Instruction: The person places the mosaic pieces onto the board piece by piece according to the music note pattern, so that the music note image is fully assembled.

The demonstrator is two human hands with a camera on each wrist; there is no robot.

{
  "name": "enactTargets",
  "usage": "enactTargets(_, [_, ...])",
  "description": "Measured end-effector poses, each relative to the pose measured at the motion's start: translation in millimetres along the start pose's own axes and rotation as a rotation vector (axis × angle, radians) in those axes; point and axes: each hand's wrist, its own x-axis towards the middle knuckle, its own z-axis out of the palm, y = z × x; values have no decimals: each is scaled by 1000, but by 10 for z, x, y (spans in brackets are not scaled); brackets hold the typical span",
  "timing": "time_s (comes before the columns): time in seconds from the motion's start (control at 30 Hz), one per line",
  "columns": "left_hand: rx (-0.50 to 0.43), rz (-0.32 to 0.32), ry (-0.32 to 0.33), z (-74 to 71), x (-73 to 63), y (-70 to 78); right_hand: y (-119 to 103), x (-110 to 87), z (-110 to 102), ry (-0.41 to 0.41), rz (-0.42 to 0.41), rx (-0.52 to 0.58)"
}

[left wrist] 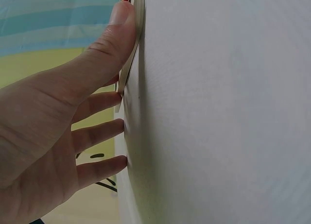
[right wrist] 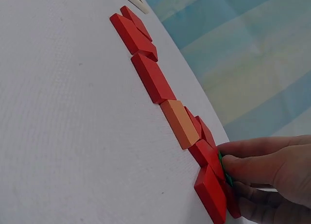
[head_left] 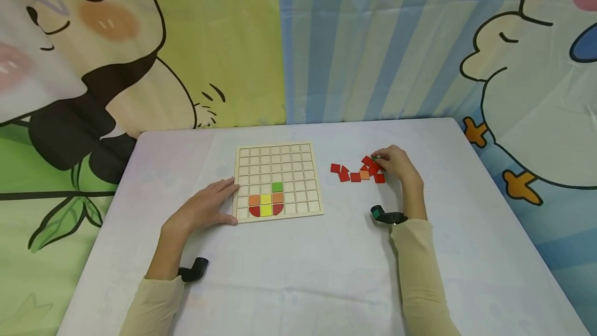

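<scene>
A square wooden grid board (head_left: 298,174) lies left of the table's middle. In its lower cells sit a green square tile (head_left: 277,186), orange and yellow squares, and two red rounded pieces. My left hand (head_left: 205,205) rests against the board's left edge, fingers extended and thumb at the near corner. Beyond the board's right side, my right hand (head_left: 395,162) is over the far end of a loose pile of red tiles (head_left: 355,177). Between its thumb and fingers it pinches a green tile (right wrist: 225,169), partly hidden by the fingertips.
One orange tile (head_left: 364,175) lies among the red ones. A white cloth covers the table (head_left: 280,284). Behind it hangs a printed curtain (head_left: 364,40) with cartoon animals and stripes. Dark wrist bands with cameras sit on both wrists.
</scene>
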Motion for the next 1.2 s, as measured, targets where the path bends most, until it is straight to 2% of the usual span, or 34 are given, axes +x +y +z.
enactTargets(0.2, [-14, -2, 2, 18, -4, -16, -10, 7, 13, 3, 32, 20])
enactTargets(0.5, [-9, -6, 1, 0, -16, 0, -36, -70, -95, -126, 72, 58])
enactTargets(0.73, [-3, 7, -2, -16, -16, 19, -24, -84, -121, -151, 63, 36])
enactTargets(0.9, [-5, -1, -6, -12, -9, 19, -13, -73, -104, -127, 56, 20])
enactTargets(1.03, [2, 2, -6, -6, -1, 10, 11, -29, -64, -69, 46, 2])
enactTargets(1.13, [8, 6, -6, 0, 2, 4, 16, -7, -41, -21, 66, -6])
enactTargets(1.2, [9, 8, -4, 3, 3, 0, -3, -22, -51, -18, 79, -7])
